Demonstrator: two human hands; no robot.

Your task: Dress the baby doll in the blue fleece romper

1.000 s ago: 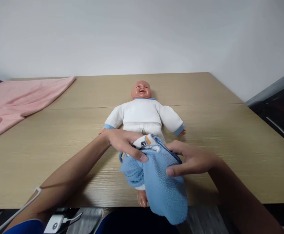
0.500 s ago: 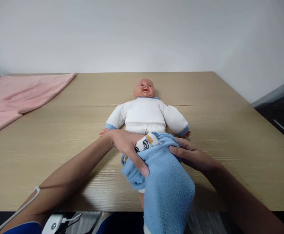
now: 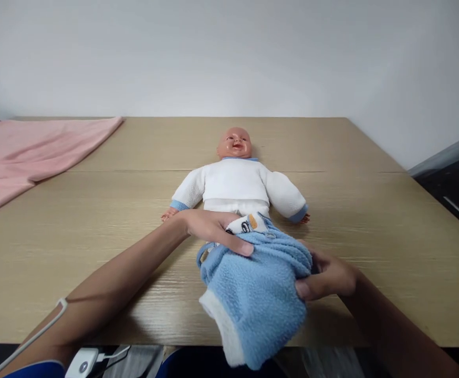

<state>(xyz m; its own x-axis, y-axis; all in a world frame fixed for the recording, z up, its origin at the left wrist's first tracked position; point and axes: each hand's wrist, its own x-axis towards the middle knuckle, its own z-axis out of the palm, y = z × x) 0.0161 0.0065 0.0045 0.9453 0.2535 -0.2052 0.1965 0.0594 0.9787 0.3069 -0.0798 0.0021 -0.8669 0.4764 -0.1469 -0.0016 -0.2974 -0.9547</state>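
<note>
A baby doll in a white top lies on its back on the wooden table, head away from me. Light blue fleece trousers with a white cuff cover its legs and hang over the table's near edge. My left hand lies over the doll's hip, fingers curled on the upper edge of the blue fleece. My right hand grips the fleece at its right side, thumb pressed into the fabric. The doll's legs are hidden under the fleece.
A pink cloth lies spread at the table's far left corner. A dark piece of furniture stands to the right of the table. A white cable and a small white device sit near my left elbow below the table edge.
The blue trouser leg has swung lower and now shows its white cuff. My right hand slid down and toward me along the fleece. My left hand shifted slightly up to the doll's hip.
</note>
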